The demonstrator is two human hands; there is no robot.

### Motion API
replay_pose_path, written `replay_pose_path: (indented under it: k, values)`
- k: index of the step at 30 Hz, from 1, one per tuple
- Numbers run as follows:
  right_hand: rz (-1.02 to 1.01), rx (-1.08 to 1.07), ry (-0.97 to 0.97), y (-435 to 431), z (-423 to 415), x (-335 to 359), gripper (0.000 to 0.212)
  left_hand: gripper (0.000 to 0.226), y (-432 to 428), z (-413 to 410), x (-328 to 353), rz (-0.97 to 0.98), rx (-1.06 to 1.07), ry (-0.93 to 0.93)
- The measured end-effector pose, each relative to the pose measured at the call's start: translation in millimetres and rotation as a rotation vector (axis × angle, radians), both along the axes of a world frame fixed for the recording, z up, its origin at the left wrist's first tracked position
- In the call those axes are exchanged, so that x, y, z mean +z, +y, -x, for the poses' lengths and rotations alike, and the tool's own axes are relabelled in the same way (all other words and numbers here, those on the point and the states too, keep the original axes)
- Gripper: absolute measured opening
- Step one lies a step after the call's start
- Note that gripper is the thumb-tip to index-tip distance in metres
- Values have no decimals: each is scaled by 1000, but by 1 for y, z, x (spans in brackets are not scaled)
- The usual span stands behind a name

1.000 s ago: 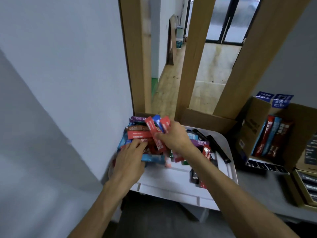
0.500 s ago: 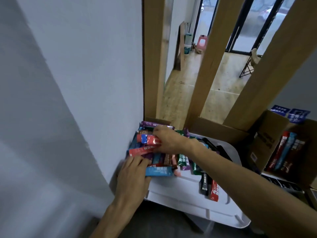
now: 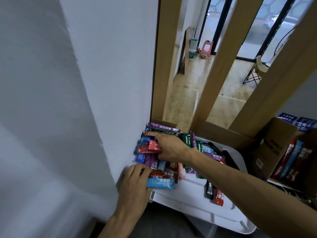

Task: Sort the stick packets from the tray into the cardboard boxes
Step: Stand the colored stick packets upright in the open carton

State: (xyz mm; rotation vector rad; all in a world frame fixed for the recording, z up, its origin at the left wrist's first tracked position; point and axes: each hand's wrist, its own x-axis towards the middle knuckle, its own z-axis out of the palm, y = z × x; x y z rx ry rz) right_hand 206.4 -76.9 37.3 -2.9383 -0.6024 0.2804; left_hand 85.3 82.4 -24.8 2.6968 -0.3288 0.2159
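Stick packets (image 3: 159, 163) in many colours are heaped in the far left part of a white tray (image 3: 188, 196), which is set against a pale wall (image 3: 85, 100) on the left. A few red packets (image 3: 151, 147) on top of the heap are pinched by the right hand (image 3: 169, 148), its fingers curled down round them; the thumb cannot be made out from this side. The right forearm is stretched across the tray from the near right.

The left hand (image 3: 135, 182) is laid on the near left corner of the heap, its fingers held side by side and only lightly bent, their tips touching the packets. A light blue packet (image 3: 160, 183) lies flat just beside this hand, at the near edge of the heap. Apart from the heap, a black packet (image 3: 209, 190) and a red one (image 3: 219, 197) lie together near the tray's near edge, partly covered by the right forearm.

To the right of the tray an open cardboard box (image 3: 269, 152) is seen, with red and blue packets (image 3: 291, 160) stood on end inside it. Wooden posts (image 3: 223, 66) rise behind the tray.
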Motion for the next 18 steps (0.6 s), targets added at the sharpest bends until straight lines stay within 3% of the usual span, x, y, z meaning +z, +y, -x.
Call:
replay_pose_path:
  k: [3, 7, 11, 18]
  values:
    - [-51, -53, -14, 2, 5, -1, 36, 70, -2, 0, 5, 8, 13, 21]
    - [-316, -194, -12, -3, 5, 16, 16, 65, -2, 3, 9, -11, 12, 20]
    - [-582, -330, 107, -20, 13, 37, 13, 54, -5, -1, 26, -109, -48, 17]
    - [-1181, -691, 173, -73, 96, 43, 15, 51, -6, -2, 51, -64, -25, 37]
